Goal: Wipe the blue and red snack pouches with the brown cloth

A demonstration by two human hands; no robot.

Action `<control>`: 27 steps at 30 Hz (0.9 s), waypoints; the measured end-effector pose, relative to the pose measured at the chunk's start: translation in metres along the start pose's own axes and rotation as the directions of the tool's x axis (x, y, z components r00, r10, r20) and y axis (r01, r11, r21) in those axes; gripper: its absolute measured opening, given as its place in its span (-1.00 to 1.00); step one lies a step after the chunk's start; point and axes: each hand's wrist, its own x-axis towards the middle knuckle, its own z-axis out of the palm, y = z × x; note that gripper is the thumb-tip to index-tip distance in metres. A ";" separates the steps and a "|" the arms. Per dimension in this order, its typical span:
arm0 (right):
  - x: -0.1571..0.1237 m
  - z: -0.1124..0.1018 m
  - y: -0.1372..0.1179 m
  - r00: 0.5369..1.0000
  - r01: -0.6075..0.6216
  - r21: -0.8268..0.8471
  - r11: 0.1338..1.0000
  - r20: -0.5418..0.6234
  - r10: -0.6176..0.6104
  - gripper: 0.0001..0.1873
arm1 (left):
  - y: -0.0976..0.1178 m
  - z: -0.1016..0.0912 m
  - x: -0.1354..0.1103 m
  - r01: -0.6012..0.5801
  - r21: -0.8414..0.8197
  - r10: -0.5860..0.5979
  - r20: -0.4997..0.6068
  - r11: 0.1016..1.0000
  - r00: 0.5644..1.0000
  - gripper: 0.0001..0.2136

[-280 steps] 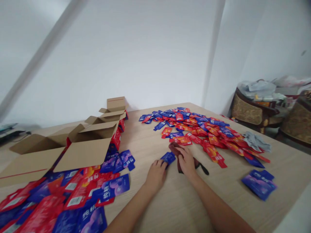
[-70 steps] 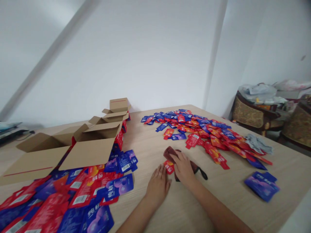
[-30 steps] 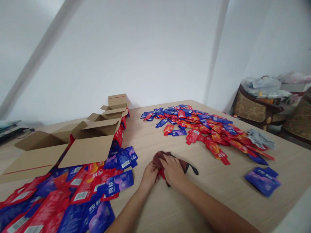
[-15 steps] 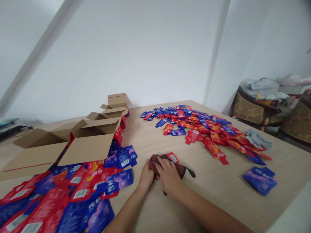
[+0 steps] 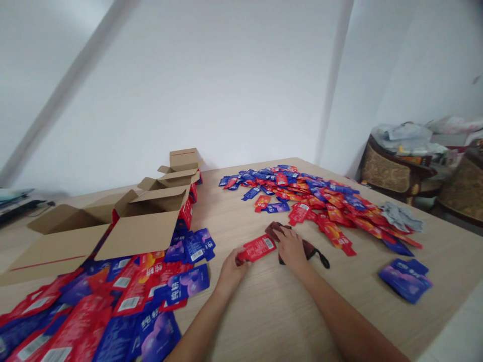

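Note:
My left hand (image 5: 231,272) pinches the near end of a red packet (image 5: 257,248) and holds it just above the wooden table (image 5: 271,311). My right hand (image 5: 291,248) rests on a dark brown cloth (image 5: 310,248) with a black strap, its fingers touching the packet's far end. Beyond the hands a wide heap of red and blue packets (image 5: 313,198) spreads over the far right of the table.
Open cardboard boxes (image 5: 143,213) stand at the left, with more red and blue packets (image 5: 113,301) spilled in front of them. A small stack of blue packets (image 5: 405,280) lies near the right edge. A grey rag (image 5: 400,215) lies by the heap; armchairs (image 5: 392,171) stand beyond.
Both hands were bunched over the brown cloth with a red packet; now the cloth and my right hand have shifted right, and my left hand holds the red packet out flat.

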 end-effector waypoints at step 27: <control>-0.003 -0.003 -0.005 0.997 0.070 -0.008 0.998 0.043 -0.070 -0.52 | 0.012 -0.053 0.017 -0.128 0.437 0.315 -0.389 0.891 0.866 -0.81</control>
